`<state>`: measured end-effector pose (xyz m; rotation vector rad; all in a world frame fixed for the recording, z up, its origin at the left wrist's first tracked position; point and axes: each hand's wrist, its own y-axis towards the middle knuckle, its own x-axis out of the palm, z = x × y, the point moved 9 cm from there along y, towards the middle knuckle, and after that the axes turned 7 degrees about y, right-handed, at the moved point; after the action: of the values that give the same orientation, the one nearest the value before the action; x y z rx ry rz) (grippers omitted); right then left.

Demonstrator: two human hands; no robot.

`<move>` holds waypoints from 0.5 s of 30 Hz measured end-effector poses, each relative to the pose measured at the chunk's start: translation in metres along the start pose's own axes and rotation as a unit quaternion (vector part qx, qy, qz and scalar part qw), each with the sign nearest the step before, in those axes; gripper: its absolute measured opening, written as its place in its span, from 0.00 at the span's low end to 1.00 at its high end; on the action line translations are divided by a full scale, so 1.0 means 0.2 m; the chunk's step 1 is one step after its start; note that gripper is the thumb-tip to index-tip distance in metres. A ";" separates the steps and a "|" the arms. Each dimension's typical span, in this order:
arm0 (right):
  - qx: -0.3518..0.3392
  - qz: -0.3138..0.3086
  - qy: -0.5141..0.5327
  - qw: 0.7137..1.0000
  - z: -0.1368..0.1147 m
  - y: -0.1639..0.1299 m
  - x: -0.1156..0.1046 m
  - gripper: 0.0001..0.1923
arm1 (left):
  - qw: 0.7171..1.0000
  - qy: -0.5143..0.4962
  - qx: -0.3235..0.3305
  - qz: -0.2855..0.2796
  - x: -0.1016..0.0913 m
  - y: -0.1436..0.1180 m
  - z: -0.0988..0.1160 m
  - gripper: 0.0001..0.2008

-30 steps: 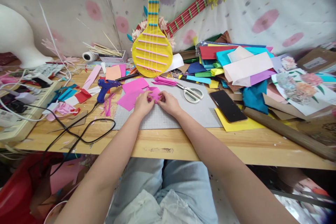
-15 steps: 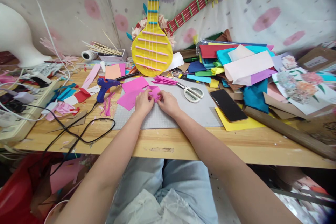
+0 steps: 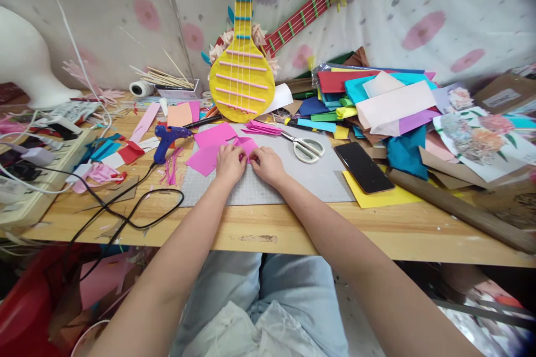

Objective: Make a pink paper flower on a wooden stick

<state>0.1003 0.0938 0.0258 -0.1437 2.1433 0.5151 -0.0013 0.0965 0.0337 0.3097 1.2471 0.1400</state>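
Pinching a magenta paper piece by fingertips, our left hand and right hand work over a gray cutting mat. White-handled scissors lie near our right.

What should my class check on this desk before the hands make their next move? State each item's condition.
1. Left hand on the pink piece: ok, fingers closed at its edge.
2. Right hand on the same piece: ok, fingertips meeting it.
3. Scissors clear of both hands: ok, lying apart on the grey mat.
4. Loose pink sheets clear of the left hand: not ok, one reaches right up to it.
5. Glue gun cool: cannot tell.
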 end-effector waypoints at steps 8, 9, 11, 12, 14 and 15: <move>0.007 -0.011 -0.005 1.000 0.01 0.00 0.01 0.09 | 1.000 0.002 -0.003 -0.006 -0.01 -0.02 -0.01 0.07; 0.008 -0.013 -0.003 1.000 0.00 0.00 0.01 0.09 | 1.000 -0.001 -0.007 -0.008 -0.01 -0.02 -0.01 0.07; 0.007 -0.016 -0.002 1.000 0.00 0.00 0.01 0.09 | 1.000 -0.007 -0.015 -0.006 -0.01 -0.02 -0.02 0.06; 0.006 -0.017 -0.003 1.000 0.00 0.00 0.01 0.09 | 1.000 -0.010 -0.021 -0.004 0.00 -0.02 -0.03 0.06; 0.004 -0.016 -0.008 1.000 0.00 0.00 0.01 0.09 | 0.999 -0.014 -0.031 0.000 0.00 -0.01 -0.04 0.06; 0.003 -0.014 -0.010 1.000 0.00 0.00 0.01 0.09 | 0.999 -0.016 -0.036 0.001 0.00 -0.01 -0.05 0.07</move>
<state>0.1000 0.0935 0.0245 -0.1645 2.1194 0.4923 -0.0107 0.0960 0.0306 0.2496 1.2083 0.1799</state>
